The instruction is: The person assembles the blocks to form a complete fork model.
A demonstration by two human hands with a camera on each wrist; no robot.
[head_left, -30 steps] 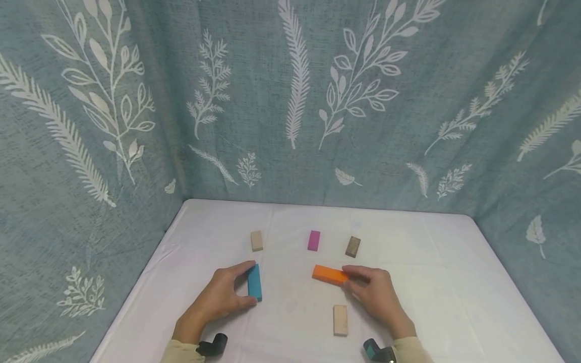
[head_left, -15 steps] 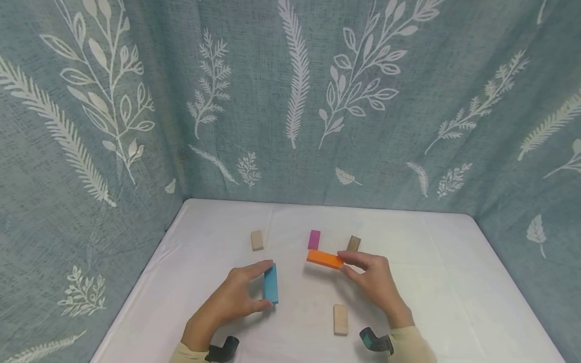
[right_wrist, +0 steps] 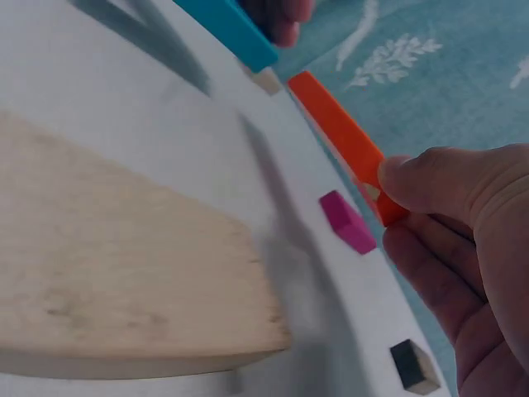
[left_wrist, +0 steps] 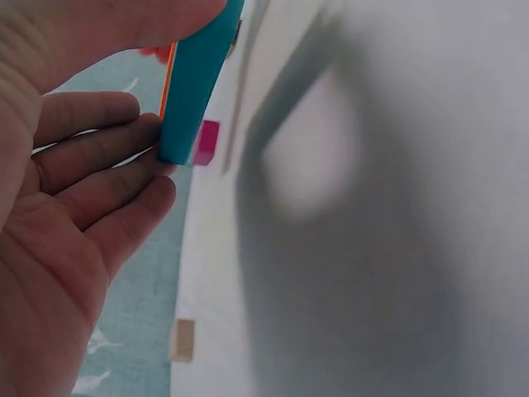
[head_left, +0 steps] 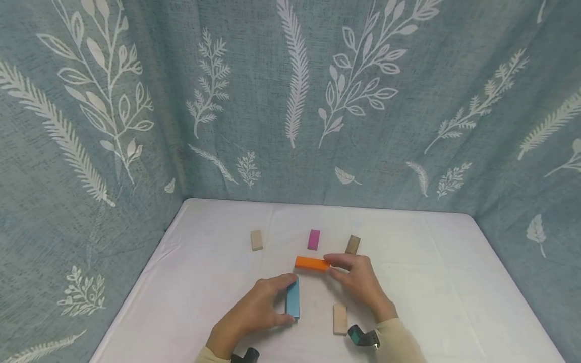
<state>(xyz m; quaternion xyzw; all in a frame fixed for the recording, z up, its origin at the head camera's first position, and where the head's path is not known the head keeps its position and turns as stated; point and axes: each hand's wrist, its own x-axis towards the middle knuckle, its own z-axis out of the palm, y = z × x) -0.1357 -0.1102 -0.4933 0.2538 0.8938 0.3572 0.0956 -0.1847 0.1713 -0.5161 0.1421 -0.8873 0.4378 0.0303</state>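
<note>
Orange block [head_left: 311, 263], pinched in your right hand [head_left: 359, 278], is on your side of the pink block [head_left: 313, 240]; so is the blue block [head_left: 292, 299] your left hand [head_left: 259, 306] pinches. Looks like carrying; next probably needs steadiness.

Soft, even light over the table [head_left: 445, 272].
I see faint shadows [head_left: 268, 330] under the left hand [head_left: 263, 305] and right hand [head_left: 359, 280]; the left wrist view is dimmer, with a broad, fuzzy shadow [left_wrist: 355, 306], the tan block [left_wrist: 183, 340] toward the table's far edge blurred.
</note>
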